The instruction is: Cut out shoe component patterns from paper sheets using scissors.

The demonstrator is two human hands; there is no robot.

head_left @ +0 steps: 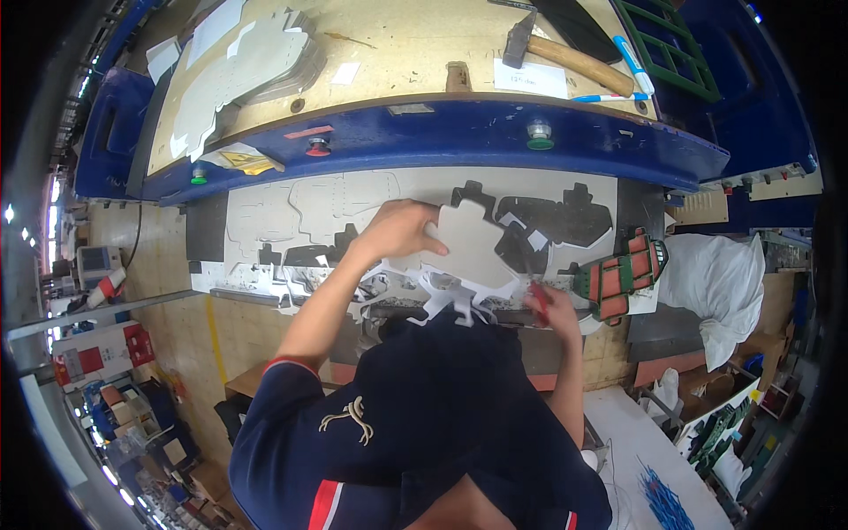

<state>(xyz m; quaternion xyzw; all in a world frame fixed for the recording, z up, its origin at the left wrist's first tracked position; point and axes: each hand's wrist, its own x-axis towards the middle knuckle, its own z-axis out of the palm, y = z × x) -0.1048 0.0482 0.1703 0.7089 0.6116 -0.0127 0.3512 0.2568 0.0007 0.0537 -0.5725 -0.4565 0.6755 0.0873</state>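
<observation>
My left hand (399,231) grips the left edge of a grey die-cut board piece (473,247) and holds it over the cutting bed. My right hand (549,309) is closed on a small red tool (539,302) at the lower right corner of that piece. Beneath lies a pale sheet (309,208) with cut outlines and dark holes where shapes have come out. Thin white scrap strips (442,305) hang off the sheet's near edge by my body.
A blue press head (459,132) spans above the bed, with red and green buttons. On its wooden top lie a hammer (565,55), pens, paper and a stack of cut grey pieces (247,66). A red-and-green cutting die (623,276) and a white sack (720,278) sit at right.
</observation>
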